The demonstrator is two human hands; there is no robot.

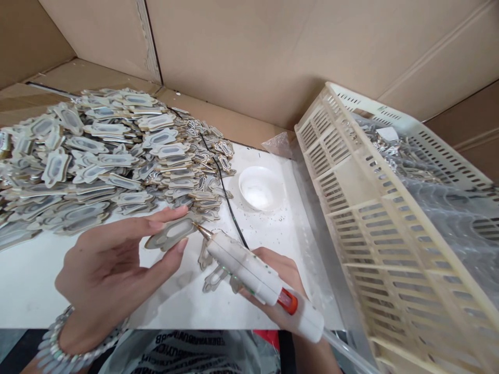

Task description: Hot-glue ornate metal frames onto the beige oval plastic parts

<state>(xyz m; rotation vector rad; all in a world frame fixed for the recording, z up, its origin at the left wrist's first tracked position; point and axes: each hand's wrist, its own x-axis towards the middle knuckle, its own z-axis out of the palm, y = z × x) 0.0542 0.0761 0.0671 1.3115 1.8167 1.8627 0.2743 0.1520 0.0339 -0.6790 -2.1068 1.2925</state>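
Observation:
My left hand (113, 259) pinches a flat grey ornate piece (171, 232) between thumb and fingers, held just above the white board (35, 275). My right hand (278, 291) is wrapped round a white glue gun (259, 278) with an orange trigger. Its brass nozzle tip touches the right end of the held piece. Two or three similar pieces (214, 275) lie on the board under the gun.
A big heap of the same grey pieces (97, 156) covers the board's left and back. A small white bowl (260, 188) stands mid-board, a black cord (228, 200) beside it. A cream slotted plastic crate (390, 208) with plastic-wrapped parts sits tilted on the right. Cardboard walls stand behind.

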